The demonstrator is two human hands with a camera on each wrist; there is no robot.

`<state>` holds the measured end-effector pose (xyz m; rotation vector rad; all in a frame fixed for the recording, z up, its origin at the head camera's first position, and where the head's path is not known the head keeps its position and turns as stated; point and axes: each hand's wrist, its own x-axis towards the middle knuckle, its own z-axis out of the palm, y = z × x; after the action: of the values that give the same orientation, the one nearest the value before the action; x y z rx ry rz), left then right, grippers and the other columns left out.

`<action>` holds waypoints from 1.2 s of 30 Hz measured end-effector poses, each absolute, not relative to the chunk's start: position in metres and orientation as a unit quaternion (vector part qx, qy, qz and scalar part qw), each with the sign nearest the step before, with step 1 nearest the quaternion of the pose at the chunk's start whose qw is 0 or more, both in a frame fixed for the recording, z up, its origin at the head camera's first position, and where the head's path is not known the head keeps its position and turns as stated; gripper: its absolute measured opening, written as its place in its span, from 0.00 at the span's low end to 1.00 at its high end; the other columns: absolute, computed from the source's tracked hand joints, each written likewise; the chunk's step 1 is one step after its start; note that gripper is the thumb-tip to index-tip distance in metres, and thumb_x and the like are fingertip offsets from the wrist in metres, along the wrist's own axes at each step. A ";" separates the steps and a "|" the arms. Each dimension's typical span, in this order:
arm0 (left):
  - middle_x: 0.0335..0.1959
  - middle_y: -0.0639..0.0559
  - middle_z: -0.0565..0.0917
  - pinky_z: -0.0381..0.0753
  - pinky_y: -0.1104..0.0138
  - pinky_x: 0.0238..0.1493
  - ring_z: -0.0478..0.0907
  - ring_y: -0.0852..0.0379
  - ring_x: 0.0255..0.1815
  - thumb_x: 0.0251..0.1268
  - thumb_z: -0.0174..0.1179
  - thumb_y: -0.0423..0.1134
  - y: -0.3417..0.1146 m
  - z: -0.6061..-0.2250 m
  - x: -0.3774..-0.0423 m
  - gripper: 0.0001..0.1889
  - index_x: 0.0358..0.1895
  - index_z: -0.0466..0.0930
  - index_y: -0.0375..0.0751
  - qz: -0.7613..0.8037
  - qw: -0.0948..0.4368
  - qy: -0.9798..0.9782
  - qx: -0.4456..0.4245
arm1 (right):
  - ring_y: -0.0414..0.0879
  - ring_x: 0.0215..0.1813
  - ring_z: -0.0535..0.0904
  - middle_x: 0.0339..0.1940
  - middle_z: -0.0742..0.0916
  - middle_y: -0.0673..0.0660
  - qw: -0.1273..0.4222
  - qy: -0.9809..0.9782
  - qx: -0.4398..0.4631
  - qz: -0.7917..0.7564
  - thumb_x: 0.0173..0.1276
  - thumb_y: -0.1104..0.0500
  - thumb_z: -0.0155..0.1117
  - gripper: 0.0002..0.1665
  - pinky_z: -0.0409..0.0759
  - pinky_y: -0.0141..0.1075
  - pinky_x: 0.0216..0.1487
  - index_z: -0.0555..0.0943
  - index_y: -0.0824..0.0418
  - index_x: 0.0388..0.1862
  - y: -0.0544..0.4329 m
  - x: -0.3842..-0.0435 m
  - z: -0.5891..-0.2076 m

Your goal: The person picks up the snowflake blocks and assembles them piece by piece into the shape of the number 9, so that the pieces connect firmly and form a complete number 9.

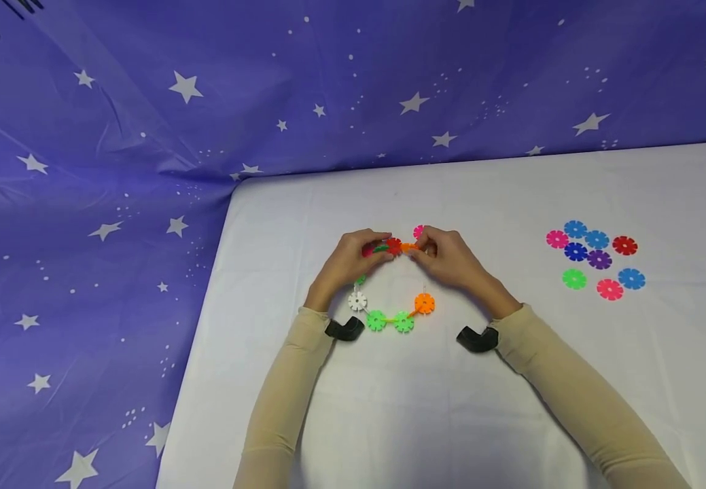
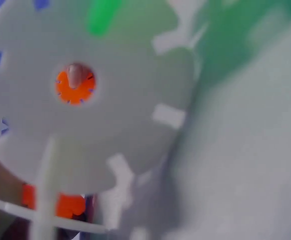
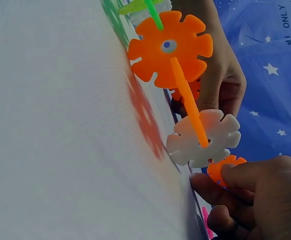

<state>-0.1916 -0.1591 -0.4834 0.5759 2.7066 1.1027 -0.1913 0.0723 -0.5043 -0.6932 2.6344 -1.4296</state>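
Slotted plastic snowflake discs are joined into a chain on the table. My left hand [image 1: 353, 257] pinches its far side around the green disc [image 1: 381, 248] and the red disc [image 1: 394, 246]; the fingers partly hide that grip. My right hand [image 1: 450, 258] pinches an orange disc [image 3: 226, 169] beside the red one. Nearer my body, the chain runs through a white disc [image 1: 357, 301], two light green discs [image 1: 376, 320] and another orange disc [image 1: 424, 303]. A pale disc [image 2: 135, 90] fills much of the left wrist view, close and blurred.
At the right lies a group of loose discs, among them a red one [image 1: 624, 245], a purple one [image 1: 600, 259] and a light green one [image 1: 575, 279]. A pink disc [image 1: 418, 231] shows behind my right fingers. A starry purple cloth [image 1: 328, 81] borders the white table [image 1: 389, 421].
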 end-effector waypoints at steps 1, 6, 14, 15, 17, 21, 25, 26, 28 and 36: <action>0.53 0.47 0.85 0.76 0.63 0.59 0.80 0.54 0.54 0.62 0.67 0.44 -0.159 -0.483 -0.192 0.23 0.59 0.81 0.41 0.370 0.080 0.905 0.195 | 0.44 0.21 0.67 0.17 0.75 0.52 0.032 0.855 -0.224 -0.466 0.64 0.60 0.69 0.08 0.64 0.34 0.26 0.78 0.59 0.30 0.072 -0.191 -0.505; 0.49 0.49 0.86 0.77 0.64 0.55 0.80 0.56 0.49 0.62 0.67 0.45 -0.159 -0.483 -0.191 0.21 0.57 0.82 0.43 0.374 0.087 0.902 0.199 | 0.44 0.21 0.67 0.17 0.76 0.52 0.029 0.854 -0.229 -0.467 0.63 0.60 0.70 0.09 0.64 0.33 0.25 0.78 0.59 0.29 0.071 -0.191 -0.507; 0.45 0.48 0.86 0.77 0.66 0.47 0.79 0.57 0.42 0.62 0.67 0.44 -0.157 -0.483 -0.190 0.20 0.55 0.83 0.40 0.358 0.079 0.905 0.215 | 0.42 0.21 0.68 0.17 0.78 0.53 -0.012 0.859 -0.262 -0.441 0.62 0.62 0.71 0.09 0.65 0.34 0.25 0.79 0.61 0.27 0.067 -0.188 -0.506; 0.44 0.48 0.87 0.77 0.67 0.45 0.79 0.57 0.40 0.62 0.67 0.44 -0.157 -0.482 -0.189 0.19 0.54 0.84 0.39 0.353 0.074 0.906 0.220 | 0.42 0.21 0.68 0.17 0.78 0.53 -0.024 0.860 -0.272 -0.431 0.62 0.63 0.71 0.09 0.66 0.34 0.25 0.79 0.62 0.27 0.067 -0.188 -0.506; 0.43 0.48 0.87 0.76 0.68 0.42 0.78 0.57 0.37 0.61 0.68 0.43 -0.155 -0.480 -0.188 0.19 0.53 0.84 0.38 0.343 0.063 0.909 0.228 | 0.42 0.20 0.68 0.17 0.78 0.53 -0.046 0.862 -0.290 -0.414 0.61 0.63 0.70 0.09 0.66 0.34 0.25 0.78 0.63 0.26 0.066 -0.187 -0.506; 0.39 0.48 0.86 0.73 0.70 0.37 0.76 0.57 0.33 0.61 0.68 0.43 -0.150 -0.477 -0.188 0.19 0.52 0.84 0.37 0.324 0.045 0.915 0.238 | 0.42 0.20 0.68 0.17 0.78 0.53 -0.065 0.865 -0.301 -0.396 0.61 0.63 0.70 0.10 0.66 0.35 0.25 0.77 0.62 0.27 0.067 -0.188 -0.507; 0.43 0.48 0.86 0.76 0.66 0.42 0.78 0.56 0.37 0.62 0.68 0.45 -0.148 -0.474 -0.188 0.21 0.55 0.82 0.39 0.308 0.051 0.924 0.220 | 0.43 0.23 0.68 0.20 0.79 0.52 -0.025 0.869 -0.293 -0.397 0.64 0.58 0.70 0.09 0.66 0.36 0.28 0.78 0.61 0.31 0.071 -0.191 -0.502; 0.44 0.48 0.86 0.77 0.65 0.43 0.78 0.56 0.38 0.62 0.68 0.45 -0.147 -0.473 -0.188 0.22 0.56 0.82 0.40 0.303 0.056 0.927 0.213 | 0.43 0.24 0.69 0.21 0.79 0.52 -0.016 0.873 -0.285 -0.396 0.66 0.56 0.68 0.10 0.67 0.36 0.29 0.78 0.60 0.33 0.073 -0.193 -0.502; 0.48 0.48 0.86 0.78 0.62 0.49 0.79 0.56 0.42 0.62 0.68 0.46 -0.146 -0.473 -0.188 0.23 0.58 0.81 0.42 0.292 0.069 0.933 0.201 | 0.46 0.27 0.71 0.25 0.81 0.54 -0.018 0.881 -0.264 -0.391 0.69 0.54 0.65 0.10 0.69 0.39 0.33 0.80 0.60 0.37 0.076 -0.196 -0.500; 0.49 0.49 0.83 0.76 0.62 0.52 0.75 0.54 0.47 0.63 0.66 0.48 -0.150 -0.476 -0.188 0.24 0.61 0.79 0.45 0.254 0.086 0.942 0.199 | 0.57 0.44 0.74 0.44 0.78 0.62 -0.047 0.930 -0.217 -0.292 0.66 0.56 0.67 0.23 0.70 0.48 0.44 0.80 0.62 0.58 0.079 -0.203 -0.508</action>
<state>-0.1882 -0.1504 -0.4756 0.5945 2.8082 0.7575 -0.2031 0.0793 -0.5082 -0.7019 3.0137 -0.9446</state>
